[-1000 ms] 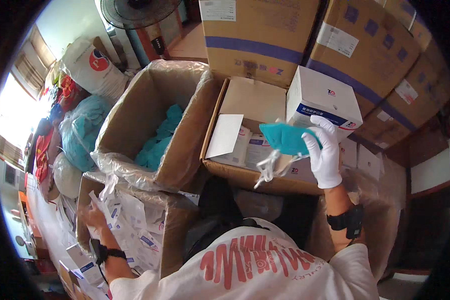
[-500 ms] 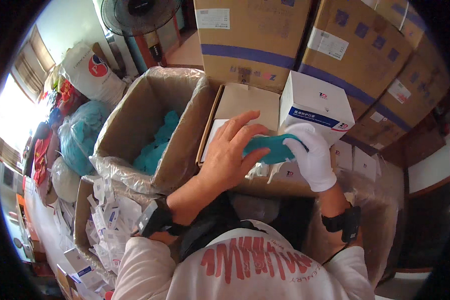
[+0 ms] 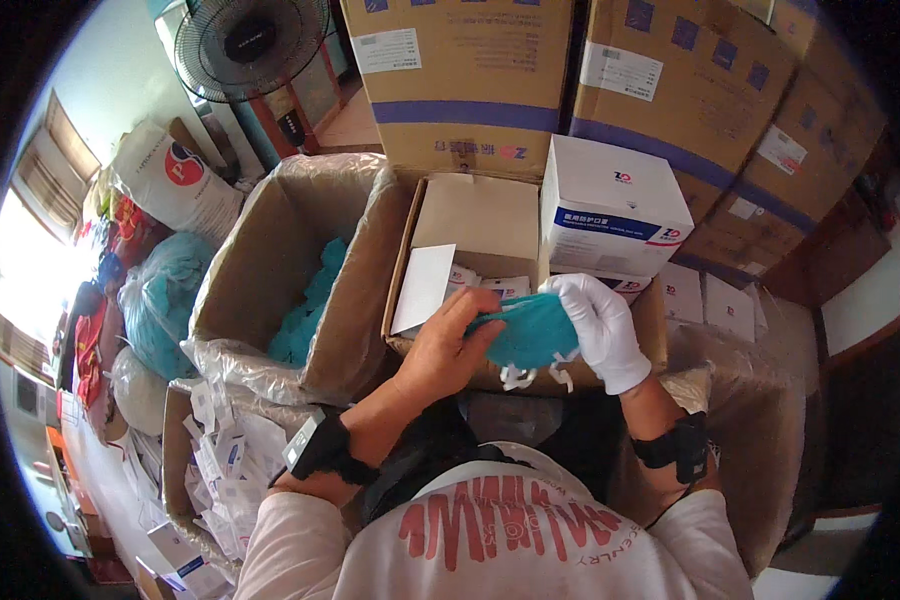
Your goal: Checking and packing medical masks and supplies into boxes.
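Teal mask (image 3: 530, 332), soft, curved fabric, held up between both hands over the near edge of an open cardboard carton (image 3: 653, 325). Left hand (image 3: 440, 345), bare, reaches in from lower left, thumb and fingers clamped on mask's left end. Right hand (image 3: 598, 330), white knit-look glove, wrist bent inward, fingers curled onto mask's upper right edge; exact fingertip contact can't be made out. White straps (image 3: 518, 377) dangle below, partly bunched; upper ends hidden by mask. Carton contents mostly covered by hands and mask. Glossy white box (image 3: 615, 190), blue band, beyond right hand. Left: carton with crinkled plastic liner (image 3: 260, 362), teal pile (image 3: 310, 305) inside, partly hidden by wall.
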{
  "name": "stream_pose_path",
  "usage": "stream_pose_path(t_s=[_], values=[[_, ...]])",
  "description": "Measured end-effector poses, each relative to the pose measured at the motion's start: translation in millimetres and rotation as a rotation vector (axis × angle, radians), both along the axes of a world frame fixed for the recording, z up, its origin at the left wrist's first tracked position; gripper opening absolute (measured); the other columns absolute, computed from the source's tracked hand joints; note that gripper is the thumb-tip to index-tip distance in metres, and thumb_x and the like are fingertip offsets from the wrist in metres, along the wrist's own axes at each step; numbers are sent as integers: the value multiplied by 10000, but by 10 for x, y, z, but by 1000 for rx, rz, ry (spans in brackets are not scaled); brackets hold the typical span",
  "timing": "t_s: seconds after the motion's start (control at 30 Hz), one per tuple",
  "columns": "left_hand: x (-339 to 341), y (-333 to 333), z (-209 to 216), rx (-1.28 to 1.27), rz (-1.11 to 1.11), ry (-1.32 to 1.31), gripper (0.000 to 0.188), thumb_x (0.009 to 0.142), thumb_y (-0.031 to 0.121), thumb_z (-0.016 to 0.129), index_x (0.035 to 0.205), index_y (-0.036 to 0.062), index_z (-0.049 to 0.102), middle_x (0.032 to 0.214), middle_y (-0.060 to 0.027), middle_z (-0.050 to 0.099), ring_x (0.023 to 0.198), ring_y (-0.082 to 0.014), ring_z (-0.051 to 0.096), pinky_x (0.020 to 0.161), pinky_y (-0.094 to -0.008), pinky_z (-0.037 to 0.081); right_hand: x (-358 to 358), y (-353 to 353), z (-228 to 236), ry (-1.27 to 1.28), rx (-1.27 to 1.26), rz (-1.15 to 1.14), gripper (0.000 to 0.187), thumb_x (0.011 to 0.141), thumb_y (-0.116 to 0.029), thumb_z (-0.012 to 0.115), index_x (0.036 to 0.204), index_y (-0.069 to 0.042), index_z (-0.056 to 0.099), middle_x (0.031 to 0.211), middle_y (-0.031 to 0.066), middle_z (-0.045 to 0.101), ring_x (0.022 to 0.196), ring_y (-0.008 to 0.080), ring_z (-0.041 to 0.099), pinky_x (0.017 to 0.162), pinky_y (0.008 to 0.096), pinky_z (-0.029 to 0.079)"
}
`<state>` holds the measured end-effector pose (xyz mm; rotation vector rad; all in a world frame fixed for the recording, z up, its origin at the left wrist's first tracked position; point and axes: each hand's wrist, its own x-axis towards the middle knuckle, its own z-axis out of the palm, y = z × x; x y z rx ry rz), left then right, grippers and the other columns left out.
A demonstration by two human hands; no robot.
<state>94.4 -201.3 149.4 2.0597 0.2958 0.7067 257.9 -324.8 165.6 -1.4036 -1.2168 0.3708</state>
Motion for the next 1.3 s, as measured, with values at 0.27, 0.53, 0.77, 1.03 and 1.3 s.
stream_pose_path(t_s=[0.27,0.53,0.77,1.03,1.3], values=[[-143,113,69,275,-97,-48,170,775,40,585,923,32,502,1017,-136,538,926,-327,541,774,-350,449,89,-110,113,391,-482,422,290,885,-148,513,1124,11,549,966,42,606,832,78,536,774,236,440],[-215,60,122,441,61,-191,142,751,37,613,892,53,608,1087,-137,527,979,-316,534,819,-379,439,89,-97,99,-28,-177,46,291,886,-180,517,1091,22,563,925,100,634,788,90,557,715,235,452],[-199,2,178,335,149,-194,124,799,65,565,918,33,579,1083,-154,532,986,-316,528,836,-370,423,-30,-93,218,6,-183,93,289,913,-199,466,1093,9,558,926,68,604,804,97,547,686,232,455],[-19,25,66,154,233,-181,135,854,88,482,962,11,508,955,-163,560,875,-318,544,759,-357,430,-194,-58,237,494,-266,258,343,940,-261,404,1105,10,533,961,59,596,882,118,545,804,248,423],[-5,98,87,455,476,-147,231,832,80,507,1056,23,505,1002,-166,568,921,-325,550,831,-366,421,-223,-10,101,-21,-210,95,322,911,-275,456,1029,9,549,798,167,610,711,225,607,654,328,467]])
